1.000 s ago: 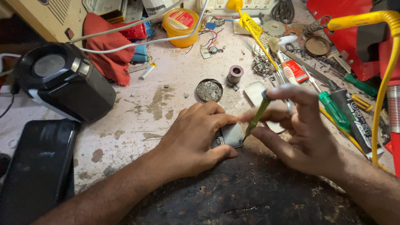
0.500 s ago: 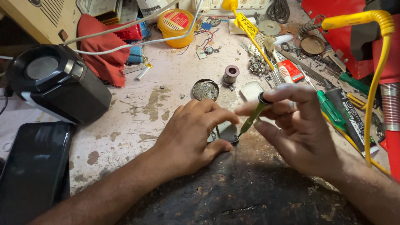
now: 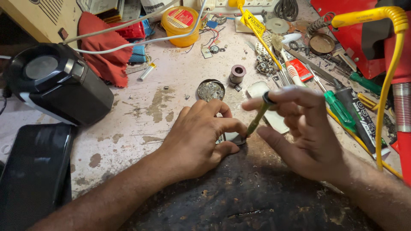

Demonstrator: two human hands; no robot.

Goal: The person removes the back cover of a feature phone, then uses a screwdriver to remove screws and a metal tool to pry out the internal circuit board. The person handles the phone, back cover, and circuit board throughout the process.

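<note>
My left hand (image 3: 195, 139) lies palm down on the stained workbench (image 3: 137, 115), with thumb and fingers pinching a small flat grey part (image 3: 234, 137). My right hand (image 3: 306, 128) grips a thin green-handled screwdriver (image 3: 258, 114) between thumb and fingertips. The tool stands tilted, its tip down on the grey part right beside my left thumb. Most of the part is hidden under my left fingers.
A black speaker-like device (image 3: 58, 83) and a black flat tablet (image 3: 32, 171) sit at the left. A round tin of solder bits (image 3: 210, 90), a solder spool (image 3: 237, 74), a yellow jar (image 3: 180, 23), a red cloth (image 3: 105, 47), green screwdrivers (image 3: 342, 111) and a yellow cable (image 3: 385, 85) crowd the back and right.
The screwdriver has tipped more upright and its tip stays on the part. My right fingers have shifted along the handle. Left hand holds still.
</note>
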